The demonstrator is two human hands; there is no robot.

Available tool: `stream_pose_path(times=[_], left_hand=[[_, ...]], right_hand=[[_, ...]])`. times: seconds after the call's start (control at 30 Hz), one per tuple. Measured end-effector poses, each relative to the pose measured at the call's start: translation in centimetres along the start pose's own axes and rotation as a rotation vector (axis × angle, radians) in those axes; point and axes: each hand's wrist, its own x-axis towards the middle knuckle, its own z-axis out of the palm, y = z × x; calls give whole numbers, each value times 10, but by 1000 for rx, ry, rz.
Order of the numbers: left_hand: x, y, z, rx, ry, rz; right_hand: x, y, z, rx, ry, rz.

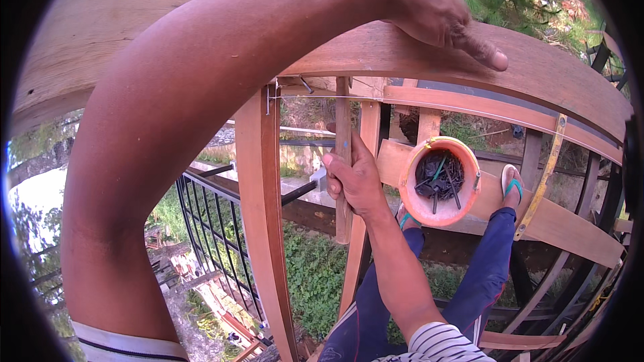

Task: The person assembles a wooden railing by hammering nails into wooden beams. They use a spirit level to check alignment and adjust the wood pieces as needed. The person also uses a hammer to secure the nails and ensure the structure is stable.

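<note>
One hand, the right (359, 177), is closed around a wooden handle (343, 110) whose far end goes out of sight at a broad wooden beam (557, 70). Beyond it, the left hand (433, 20) lies over that beam with one digit stretched out; whether it grips anything cannot be told. To the right hand's right, an orange bucket (408, 198) containing dark nails (444, 173) sits between two sandalled feet (513, 191). Farther right is a yellow spirit level (542, 184); just left of the right hand stands a wooden post (258, 194).
</note>
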Motion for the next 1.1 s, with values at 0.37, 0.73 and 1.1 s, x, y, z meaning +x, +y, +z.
stream_pose_path(times=[0.37, 0.73, 1.1], left_hand=[[0, -1, 8, -72, 51, 153], [-2, 5, 3, -64, 6, 101], [-1, 3, -1, -62, 24, 85]], right_hand=[[3, 6, -12, -60, -94, 71], [22, 1, -16, -182, -106, 54], [17, 0, 0, 17, -230, 41]])
